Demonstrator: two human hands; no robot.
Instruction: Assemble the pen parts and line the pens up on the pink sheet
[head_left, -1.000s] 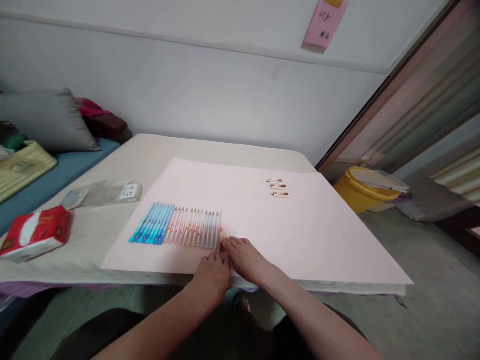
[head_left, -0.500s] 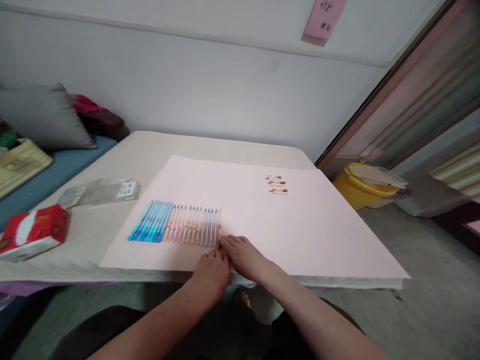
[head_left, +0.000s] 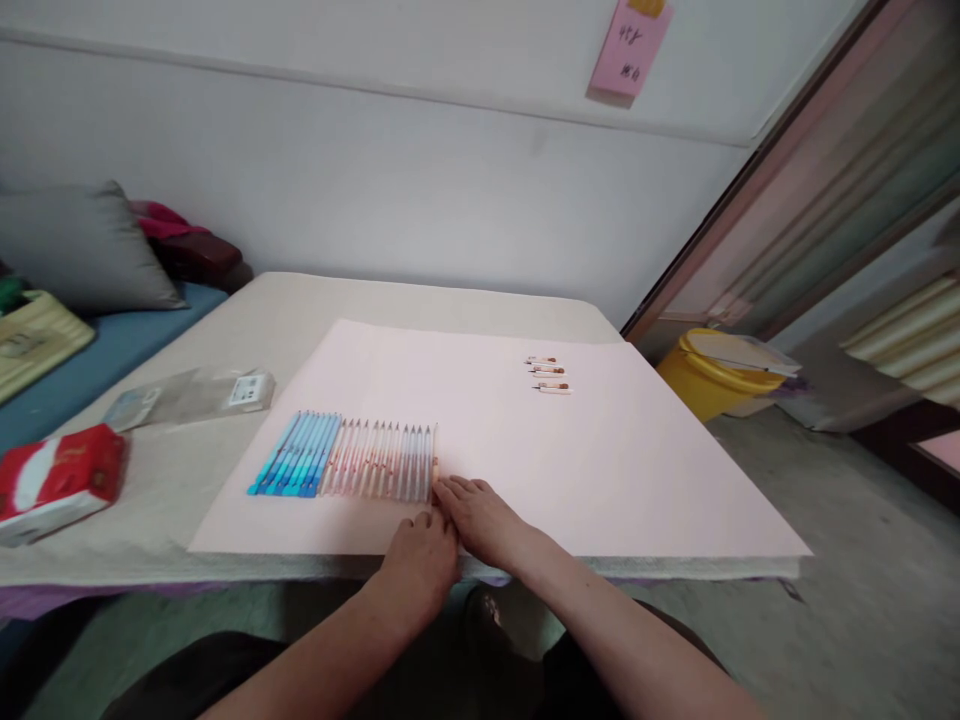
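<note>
Right hand [head_left: 484,520], fingers flat together, is pressing the end pen [head_left: 434,470] flush against the pen row [head_left: 345,468] near the pink sheet's [head_left: 600,470] front edge; left hand [head_left: 416,565] is curling alongside, grip unclear.

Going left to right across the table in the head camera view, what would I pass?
Red tissue pack → clear plastic bag → row of pens → three small pen pieces → yellow bucket, beyond the table's edge.
</note>
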